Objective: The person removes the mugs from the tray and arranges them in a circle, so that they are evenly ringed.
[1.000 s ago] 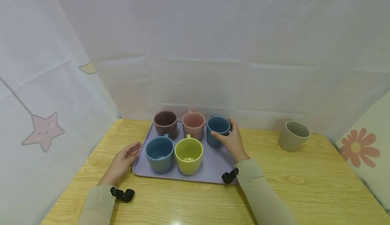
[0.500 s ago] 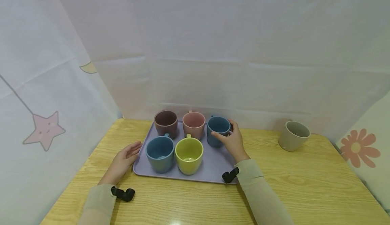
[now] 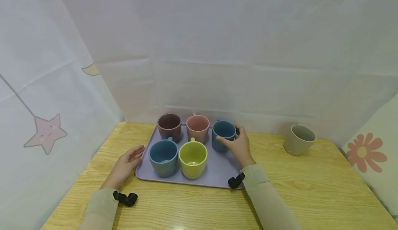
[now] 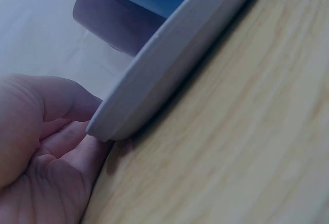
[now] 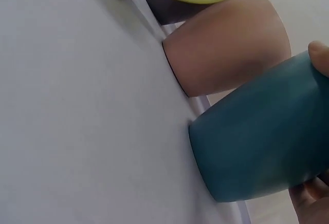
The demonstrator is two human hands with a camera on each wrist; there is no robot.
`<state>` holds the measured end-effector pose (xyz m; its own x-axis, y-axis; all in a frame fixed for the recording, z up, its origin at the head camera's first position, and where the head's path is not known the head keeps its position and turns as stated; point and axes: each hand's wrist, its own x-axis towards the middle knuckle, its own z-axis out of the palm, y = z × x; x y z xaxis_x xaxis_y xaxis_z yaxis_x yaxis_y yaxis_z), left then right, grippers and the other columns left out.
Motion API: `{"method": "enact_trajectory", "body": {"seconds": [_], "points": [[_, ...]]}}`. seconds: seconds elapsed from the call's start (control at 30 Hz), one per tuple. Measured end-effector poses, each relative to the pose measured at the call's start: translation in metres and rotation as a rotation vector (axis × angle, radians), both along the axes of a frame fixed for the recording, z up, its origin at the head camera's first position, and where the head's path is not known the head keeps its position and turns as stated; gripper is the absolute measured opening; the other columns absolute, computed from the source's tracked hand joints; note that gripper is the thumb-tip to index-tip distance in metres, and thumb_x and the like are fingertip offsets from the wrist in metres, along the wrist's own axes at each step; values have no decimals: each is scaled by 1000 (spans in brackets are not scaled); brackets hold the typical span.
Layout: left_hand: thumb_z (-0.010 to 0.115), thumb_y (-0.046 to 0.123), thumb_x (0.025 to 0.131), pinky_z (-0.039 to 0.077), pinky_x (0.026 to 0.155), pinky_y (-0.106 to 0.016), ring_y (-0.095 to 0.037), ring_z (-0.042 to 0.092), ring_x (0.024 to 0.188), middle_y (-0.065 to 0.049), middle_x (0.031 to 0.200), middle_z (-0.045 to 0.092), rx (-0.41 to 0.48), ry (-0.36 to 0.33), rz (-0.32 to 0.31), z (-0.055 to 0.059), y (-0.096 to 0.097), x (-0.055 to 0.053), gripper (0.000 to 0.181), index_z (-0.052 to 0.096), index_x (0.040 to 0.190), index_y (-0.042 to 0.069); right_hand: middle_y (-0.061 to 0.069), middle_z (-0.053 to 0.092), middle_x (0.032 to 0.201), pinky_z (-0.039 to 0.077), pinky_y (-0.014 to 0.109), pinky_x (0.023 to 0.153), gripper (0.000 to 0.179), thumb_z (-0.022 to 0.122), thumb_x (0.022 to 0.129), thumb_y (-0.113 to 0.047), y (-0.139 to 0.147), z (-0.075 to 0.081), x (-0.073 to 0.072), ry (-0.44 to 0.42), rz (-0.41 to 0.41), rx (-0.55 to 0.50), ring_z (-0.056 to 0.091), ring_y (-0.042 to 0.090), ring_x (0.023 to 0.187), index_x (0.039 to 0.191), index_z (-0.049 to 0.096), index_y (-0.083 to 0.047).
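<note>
A lilac tray lies on the wooden table and carries several mugs. My right hand grips the dark blue mug at the tray's back right, thumb on the near rim and fingers round the far side. In the right wrist view that dark blue mug stands on the tray beside the pink mug. My left hand rests open on the table against the tray's left edge; the left wrist view shows its fingers touching the tray rim.
On the tray also stand a maroon mug, a pink mug, a light blue mug and a green mug. A grey cup stands alone at the table's back right. White cloth walls enclose the table.
The dark blue mug and my right hand have shifted very slightly right and nearer. My left hand has not moved.
</note>
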<state>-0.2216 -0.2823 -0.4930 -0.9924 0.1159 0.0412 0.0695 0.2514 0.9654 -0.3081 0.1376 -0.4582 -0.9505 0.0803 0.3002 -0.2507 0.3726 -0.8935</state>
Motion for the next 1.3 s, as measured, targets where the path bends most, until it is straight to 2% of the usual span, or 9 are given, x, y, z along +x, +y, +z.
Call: {"method": "enact_trajectory", "body": {"seconds": [0.2,0.5,0.83,1.07,1.17,1.3], "points": [[46,3,98,37,89,-6,-33,32,134,-19,147,33,-8,6,2,0,0,0,51,28,145,0,1,50,125,38,40,103,95,83,57,-57,1,2,6,-12,-11,7,46,19,119,132,43,-14],[46,3,98,37,89,-5,-33,33,134,-20,147,33,-10,12,0,0,1,1,51,29,145,-1,1,52,123,40,43,102,96,83,55,-58,5,5,23,-37,-52,22,48,21,115,130,45,-13],[46,3,98,37,89,-6,-34,33,133,-20,146,34,-10,26,-2,1,0,0,51,29,145,-1,-1,51,122,44,40,97,91,87,55,-50,19,10,36,-91,-55,-108,48,19,116,130,46,-20],[46,3,98,37,89,-6,-34,32,134,-20,147,33,-1,12,-10,2,3,-1,51,29,145,-1,3,49,125,46,33,93,84,86,65,-36,44,16,49,-27,-20,-109,49,18,113,134,44,-14],[46,4,98,37,90,-7,-33,32,134,-19,147,33,8,4,-17,0,4,-2,51,29,145,0,2,49,126,43,29,97,81,85,68,-32,56,16,53,-14,-30,-129,48,15,114,135,44,-13],[47,6,98,37,90,-7,-31,33,134,-17,147,34,0,8,3,-1,0,1,51,29,146,3,2,50,126,37,31,103,77,84,70,-27,62,22,54,10,-37,-144,47,12,115,135,45,-11]]}}
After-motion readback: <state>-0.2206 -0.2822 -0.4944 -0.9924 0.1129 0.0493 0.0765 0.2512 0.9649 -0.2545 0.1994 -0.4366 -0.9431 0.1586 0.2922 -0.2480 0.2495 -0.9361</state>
